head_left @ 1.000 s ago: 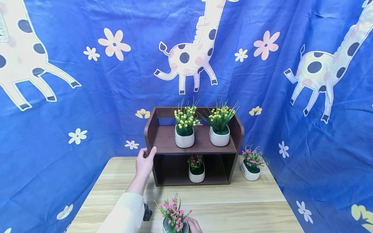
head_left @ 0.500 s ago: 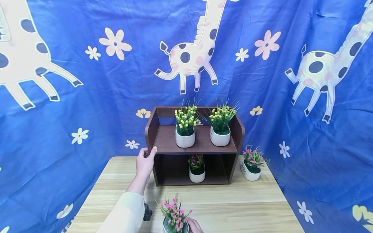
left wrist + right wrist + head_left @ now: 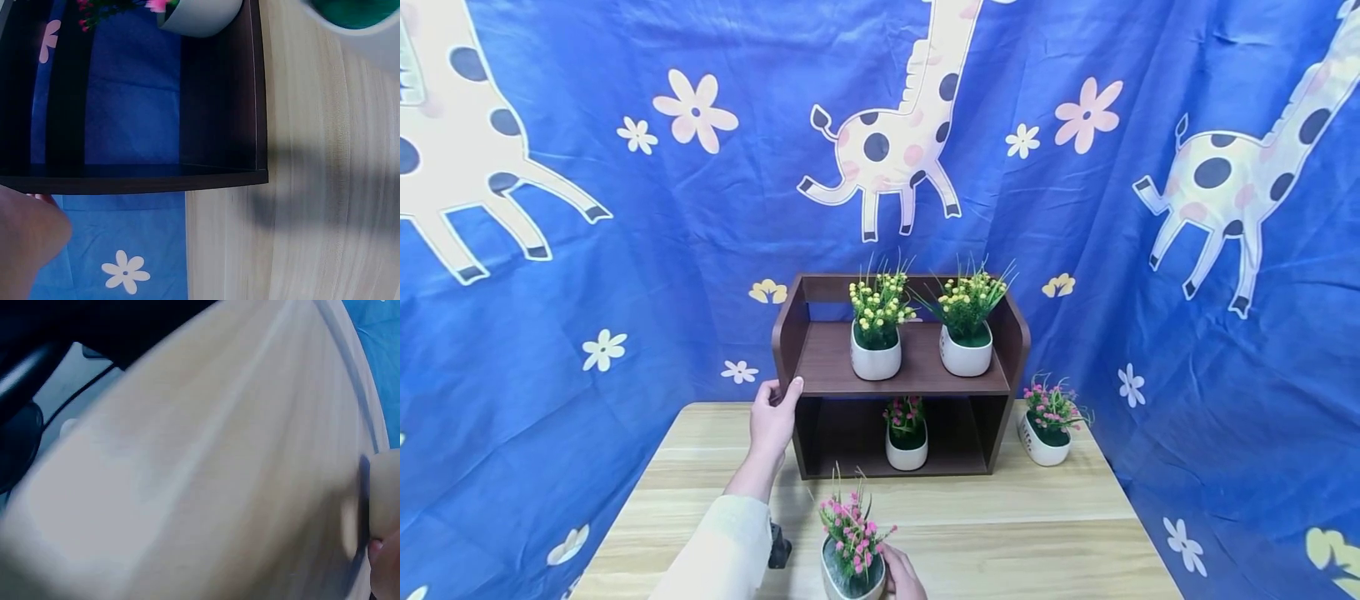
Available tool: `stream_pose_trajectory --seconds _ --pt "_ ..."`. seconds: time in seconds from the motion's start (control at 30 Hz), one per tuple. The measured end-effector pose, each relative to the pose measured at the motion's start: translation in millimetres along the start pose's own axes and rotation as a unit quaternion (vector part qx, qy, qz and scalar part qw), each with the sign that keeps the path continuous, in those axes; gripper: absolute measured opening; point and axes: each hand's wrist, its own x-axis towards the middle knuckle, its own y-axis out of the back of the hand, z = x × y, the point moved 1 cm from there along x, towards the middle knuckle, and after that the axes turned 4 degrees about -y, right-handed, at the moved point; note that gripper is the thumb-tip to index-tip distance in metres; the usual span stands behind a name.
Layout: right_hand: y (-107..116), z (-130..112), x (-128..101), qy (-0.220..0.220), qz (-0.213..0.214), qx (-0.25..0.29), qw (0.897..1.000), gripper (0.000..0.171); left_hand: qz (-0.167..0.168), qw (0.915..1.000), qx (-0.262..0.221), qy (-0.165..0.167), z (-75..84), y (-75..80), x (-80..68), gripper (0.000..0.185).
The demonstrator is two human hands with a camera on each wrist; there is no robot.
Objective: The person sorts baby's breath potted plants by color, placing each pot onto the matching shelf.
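Observation:
My left hand (image 3: 775, 421) grips the left side of a dark brown two-tier shelf (image 3: 917, 390), thumb on the front edge at the upper board. In the left wrist view that hand (image 3: 31, 234) lies against the shelf's side panel (image 3: 144, 184). Low in the head view, my right hand (image 3: 904, 573) holds a white pot of pink flowers (image 3: 852, 533) by its right side, in front of the shelf. The right wrist view catches part of this white pot (image 3: 386, 494) with a fingertip at its lower end.
Two white pots of yellow flowers (image 3: 876, 358) (image 3: 966, 358) stand on the upper board. A pink-flowered pot (image 3: 907, 450) sits in the lower compartment, another pink-flowered pot (image 3: 1047, 446) right of the shelf. A blue giraffe-print curtain (image 3: 737, 208) hangs behind the wooden table (image 3: 1000, 542).
My right hand has brought the pink-flowered pot a little forward, toward the shelf, within the last half second. The left hand and the shelf stay where they were.

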Motion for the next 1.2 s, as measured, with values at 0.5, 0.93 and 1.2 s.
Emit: stream_pose_trajectory --seconds 0.5,0.93,1.2 --pt "-13.2 -35.6 55.3 -0.227 0.067 -0.018 0.971 0.093 -0.001 1.0000 0.005 0.008 -0.9 3.0 -0.3 0.044" --pt "-19.0 -23.2 80.1 -0.216 0.091 -0.038 0.971 0.091 -0.002 1.0000 0.010 -0.001 2.3 1.7 -1.6 0.045" --pt "-20.9 -11.4 94.1 -0.207 0.081 -0.107 0.969 0.090 -0.002 1.0000 0.008 0.001 2.6 1.1 -2.7 0.045"
